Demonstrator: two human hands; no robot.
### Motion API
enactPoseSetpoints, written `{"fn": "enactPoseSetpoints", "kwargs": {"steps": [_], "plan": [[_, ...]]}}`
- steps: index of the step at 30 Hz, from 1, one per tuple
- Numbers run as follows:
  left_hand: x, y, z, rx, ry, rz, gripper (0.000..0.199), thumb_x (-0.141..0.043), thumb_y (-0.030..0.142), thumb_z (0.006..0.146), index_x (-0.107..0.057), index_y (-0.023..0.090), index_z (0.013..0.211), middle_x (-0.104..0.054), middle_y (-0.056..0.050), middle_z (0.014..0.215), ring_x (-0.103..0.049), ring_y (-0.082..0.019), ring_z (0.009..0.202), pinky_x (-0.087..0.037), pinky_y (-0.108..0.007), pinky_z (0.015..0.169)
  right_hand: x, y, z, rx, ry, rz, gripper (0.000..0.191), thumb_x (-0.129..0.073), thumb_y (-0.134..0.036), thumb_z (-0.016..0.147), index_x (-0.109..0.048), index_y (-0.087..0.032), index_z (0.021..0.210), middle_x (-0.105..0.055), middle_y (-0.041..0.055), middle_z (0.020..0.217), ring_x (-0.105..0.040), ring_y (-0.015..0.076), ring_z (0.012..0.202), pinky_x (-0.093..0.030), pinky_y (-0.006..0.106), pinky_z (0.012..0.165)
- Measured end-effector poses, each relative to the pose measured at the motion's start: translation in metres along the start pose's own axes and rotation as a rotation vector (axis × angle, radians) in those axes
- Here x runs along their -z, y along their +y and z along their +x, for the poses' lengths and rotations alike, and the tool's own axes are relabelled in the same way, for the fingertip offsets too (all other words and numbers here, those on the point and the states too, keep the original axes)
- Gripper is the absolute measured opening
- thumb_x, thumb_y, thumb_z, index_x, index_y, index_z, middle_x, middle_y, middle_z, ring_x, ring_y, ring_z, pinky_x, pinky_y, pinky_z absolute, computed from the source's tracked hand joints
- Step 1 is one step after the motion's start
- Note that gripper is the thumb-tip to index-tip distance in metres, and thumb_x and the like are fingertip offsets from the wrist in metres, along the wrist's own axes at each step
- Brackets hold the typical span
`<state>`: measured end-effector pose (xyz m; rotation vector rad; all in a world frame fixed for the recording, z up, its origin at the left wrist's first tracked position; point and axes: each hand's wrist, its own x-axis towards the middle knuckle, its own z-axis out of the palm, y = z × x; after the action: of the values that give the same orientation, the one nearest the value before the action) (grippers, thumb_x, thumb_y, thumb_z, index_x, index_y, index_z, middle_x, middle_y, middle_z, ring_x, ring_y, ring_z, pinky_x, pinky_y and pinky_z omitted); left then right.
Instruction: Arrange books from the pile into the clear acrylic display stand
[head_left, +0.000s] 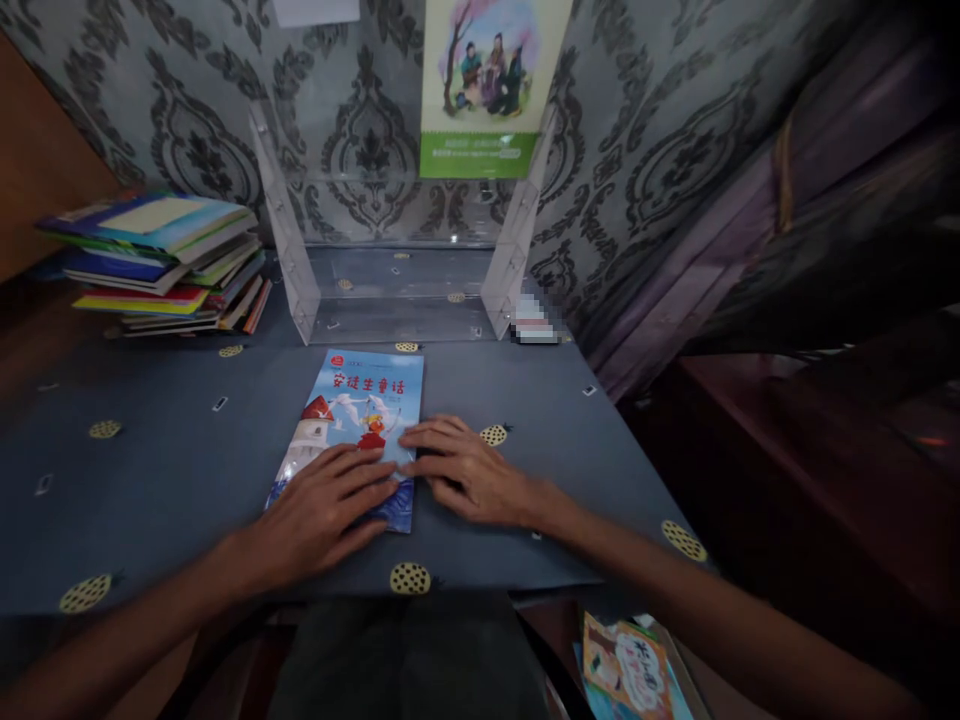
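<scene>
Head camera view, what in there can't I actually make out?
In the head view:
Lower part of the book cover: partly behind the left hand.
Poster top: cut off by the upper edge.
Small item beside the clear rack: pixelated.
Stacked books, their titles: blurred, too small.

Your left hand (322, 510), right hand (472, 470) and both forearms (180, 597) are uncovered, and your lower garment (409, 660) is dark in colour

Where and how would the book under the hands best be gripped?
Probably at its long right edge, from the right, thumb under, fingers on the cover: the thin book lies flat on the table, and the right hand reaches over that edge.
</scene>
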<state>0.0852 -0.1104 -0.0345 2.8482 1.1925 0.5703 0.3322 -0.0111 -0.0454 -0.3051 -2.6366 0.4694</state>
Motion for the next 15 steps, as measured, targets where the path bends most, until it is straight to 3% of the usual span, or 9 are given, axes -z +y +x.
{"fn": "enactPoseSetpoints", "kwargs": {"steps": [8,11,15], "plan": [[0.002,0.004,-0.003,-0.054,-0.097,0.009,0.047,-0.064,0.035,0.093,-0.055,0.038,0.139,-0.054,-0.008,0.146,-0.045,-0.032,0.138,-0.037,-0.057,0.112,-0.001,0.052,0.036,-0.276,-0.069,-0.063,0.04,-0.044,-0.028,0.103,-0.057,-0.017,0.138,-0.05,0.0135,0.151,-0.042,0.0246,0.144,-0.031,0.053,0.119],[0.005,0.003,-0.001,-0.067,-0.12,0.008,0.05,-0.066,0.035,0.092,-0.054,0.04,0.14,-0.053,-0.007,0.147,-0.044,-0.032,0.138,-0.036,-0.055,0.113,-0.002,0.064,0.049,-0.378,-0.052,-0.099,0.047,-0.045,-0.039,0.102,-0.053,-0.015,0.143,-0.046,0.0154,0.154,-0.036,0.0265,0.147,-0.029,0.054,0.12],[0.01,0.002,0.003,-0.082,-0.151,0.008,0.048,-0.067,0.038,0.091,-0.056,0.039,0.138,-0.056,-0.009,0.143,-0.048,-0.033,0.134,-0.035,-0.055,0.111,-0.006,0.071,0.053,-0.399,-0.055,-0.103,0.061,-0.045,-0.055,0.1,-0.048,-0.016,0.147,-0.041,0.0154,0.157,-0.031,0.0282,0.15,-0.025,0.053,0.122]]}}
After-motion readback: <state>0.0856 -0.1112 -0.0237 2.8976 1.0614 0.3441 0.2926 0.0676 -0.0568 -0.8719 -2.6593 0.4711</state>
